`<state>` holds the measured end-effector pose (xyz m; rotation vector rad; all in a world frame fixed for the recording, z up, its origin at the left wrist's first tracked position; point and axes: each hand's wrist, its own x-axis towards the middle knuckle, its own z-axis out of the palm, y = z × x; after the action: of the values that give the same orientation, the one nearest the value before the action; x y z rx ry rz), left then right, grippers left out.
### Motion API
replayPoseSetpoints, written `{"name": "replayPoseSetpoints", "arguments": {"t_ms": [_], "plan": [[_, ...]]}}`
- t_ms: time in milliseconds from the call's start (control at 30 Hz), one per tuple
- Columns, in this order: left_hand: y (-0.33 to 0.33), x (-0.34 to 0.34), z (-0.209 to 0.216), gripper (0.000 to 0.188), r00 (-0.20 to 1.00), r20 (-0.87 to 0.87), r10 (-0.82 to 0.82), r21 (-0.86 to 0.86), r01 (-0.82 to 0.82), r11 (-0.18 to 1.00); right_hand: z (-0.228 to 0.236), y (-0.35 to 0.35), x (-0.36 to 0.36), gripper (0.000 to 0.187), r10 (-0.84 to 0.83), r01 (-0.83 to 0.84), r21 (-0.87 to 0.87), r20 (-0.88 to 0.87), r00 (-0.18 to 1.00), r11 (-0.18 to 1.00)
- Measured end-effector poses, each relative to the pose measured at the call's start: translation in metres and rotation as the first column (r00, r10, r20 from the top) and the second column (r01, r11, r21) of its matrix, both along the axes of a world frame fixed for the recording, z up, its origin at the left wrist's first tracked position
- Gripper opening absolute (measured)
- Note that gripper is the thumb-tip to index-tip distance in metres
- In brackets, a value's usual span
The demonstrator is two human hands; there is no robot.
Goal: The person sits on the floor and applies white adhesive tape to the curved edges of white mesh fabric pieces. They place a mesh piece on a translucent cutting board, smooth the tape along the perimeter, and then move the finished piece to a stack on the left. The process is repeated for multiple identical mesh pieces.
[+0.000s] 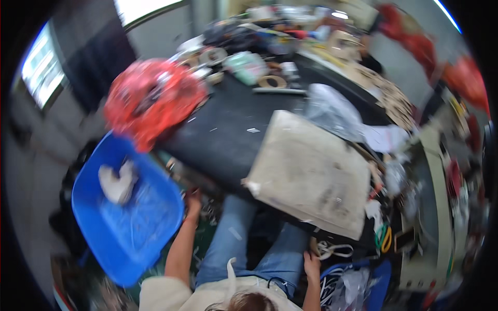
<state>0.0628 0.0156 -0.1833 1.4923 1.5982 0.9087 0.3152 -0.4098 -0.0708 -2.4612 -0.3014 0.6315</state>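
Observation:
My left hand (192, 203) hangs low beside my left knee, next to the right rim of a large blue plastic tub (88, 228). Its fingers are smeared and partly in shadow, so I cannot make out a hold. In the tub lies a curved, off-white padded piece (116, 182). Down beside my right thigh is my right hand (312, 265), close to some pale cords or straps (334, 250) under the table edge; blur hides what its fingers do. Ahead, a worn, stained beige board (314, 173) rests on the black tabletop (218, 140).
A red plastic bag (153, 98) bulges over the table's left corner. Rolls of tape (272, 82) and clutter crowd the far end. Clear plastic (332, 111) lies behind the board. Yellow-handled scissors (384, 237) and a blue bin (381, 282) are at the right.

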Motion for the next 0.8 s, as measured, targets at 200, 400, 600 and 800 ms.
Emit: {"name": "replayPoseSetpoints", "arguments": {"t_ms": [200,400,600,800], "plan": [[0.012,0.018,-0.154,0.034,0.981,0.154,-0.114,-0.176,0.141,0.974,0.159,0.096,-0.036,0.026,0.306,-0.485,0.132,0.626,0.717,0.865],[0.098,0.034,-0.219,0.04,0.991,0.096,0.094,-0.25,-0.067,0.966,0.166,0.22,0.015,0.047,0.397,-0.677,0.024,0.795,0.459,0.736],[0.145,0.047,-0.199,0.043,0.987,-0.092,0.134,-0.215,-0.151,0.965,0.153,0.25,0.002,0.059,0.57,-0.624,-0.229,0.704,0.424,0.747],[0.143,0.067,-0.216,0.046,0.983,-0.118,0.139,-0.24,-0.164,0.957,0.159,0.255,-0.006,0.057,0.602,-0.584,-0.292,0.659,0.451,0.757]]}}
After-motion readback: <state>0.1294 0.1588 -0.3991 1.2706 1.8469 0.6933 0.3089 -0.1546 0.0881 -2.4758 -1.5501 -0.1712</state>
